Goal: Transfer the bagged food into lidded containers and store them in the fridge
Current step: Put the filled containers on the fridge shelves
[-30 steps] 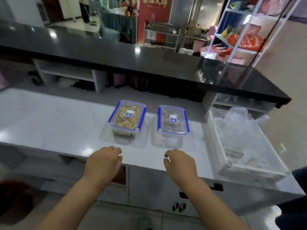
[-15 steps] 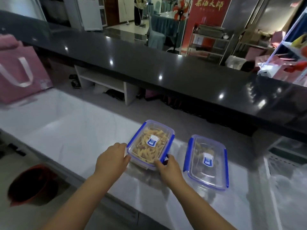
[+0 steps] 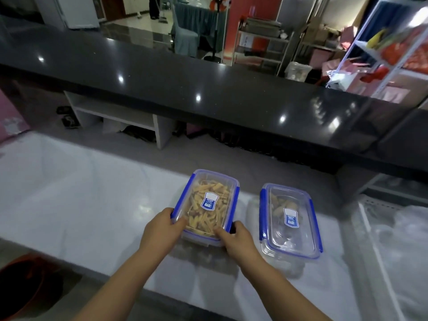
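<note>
Two clear lidded containers with blue clips stand on the white marble counter (image 3: 69, 205). The left container (image 3: 209, 202) holds yellow strips of food. My left hand (image 3: 162, 230) grips its near left corner and my right hand (image 3: 234, 239) grips its near right corner, thumbs on the lid. The right container (image 3: 289, 218) holds brownish pieces and stands untouched just right of my right hand.
A white wire basket (image 3: 370, 239) with crumpled clear plastic bags (image 3: 403, 246) sits at the counter's right end. A raised black counter (image 3: 208, 89) runs along the back. An orange bin (image 3: 25, 286) stands on the floor at lower left. A pink bag (image 3: 11, 117) shows at the far left.
Both hands reached forward from the counter's front edge and closed on the near corners of the left container. My view moved closer to the containers.
</note>
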The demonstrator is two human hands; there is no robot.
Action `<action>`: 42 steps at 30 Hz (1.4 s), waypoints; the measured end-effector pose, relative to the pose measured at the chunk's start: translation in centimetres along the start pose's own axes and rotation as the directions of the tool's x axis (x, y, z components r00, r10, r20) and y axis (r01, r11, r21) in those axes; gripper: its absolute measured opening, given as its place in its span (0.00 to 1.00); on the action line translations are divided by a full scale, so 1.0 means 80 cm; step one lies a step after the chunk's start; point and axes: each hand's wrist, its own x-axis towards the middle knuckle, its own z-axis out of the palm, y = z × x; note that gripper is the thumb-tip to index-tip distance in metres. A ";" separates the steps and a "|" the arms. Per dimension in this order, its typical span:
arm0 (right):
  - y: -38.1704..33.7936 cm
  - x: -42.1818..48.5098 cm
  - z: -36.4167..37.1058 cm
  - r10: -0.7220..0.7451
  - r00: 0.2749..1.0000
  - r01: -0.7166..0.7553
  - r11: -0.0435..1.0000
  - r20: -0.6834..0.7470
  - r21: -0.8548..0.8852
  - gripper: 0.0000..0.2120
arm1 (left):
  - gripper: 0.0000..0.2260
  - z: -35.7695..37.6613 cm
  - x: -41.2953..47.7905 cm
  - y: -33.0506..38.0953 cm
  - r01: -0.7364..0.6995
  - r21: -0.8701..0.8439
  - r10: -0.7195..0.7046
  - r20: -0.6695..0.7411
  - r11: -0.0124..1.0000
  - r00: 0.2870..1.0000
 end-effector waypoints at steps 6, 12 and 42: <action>-0.020 -0.043 0.023 -0.057 0.984 0.073 0.994 -0.171 0.085 0.12 | 0.06 -0.040 -0.015 0.011 -0.180 -0.080 0.179 -0.023 0.980 0.984; -0.032 -0.104 0.021 -0.053 0.933 0.167 0.941 -0.356 0.296 0.15 | 0.09 -0.052 -0.037 0.043 -0.347 -0.160 0.354 0.014 0.924 0.935; 0.421 -0.755 -0.224 0.554 0.022 0.302 0.790 -0.832 0.533 0.07 | 0.12 0.371 -0.707 0.209 -0.725 -0.520 0.705 0.706 0.451 -0.069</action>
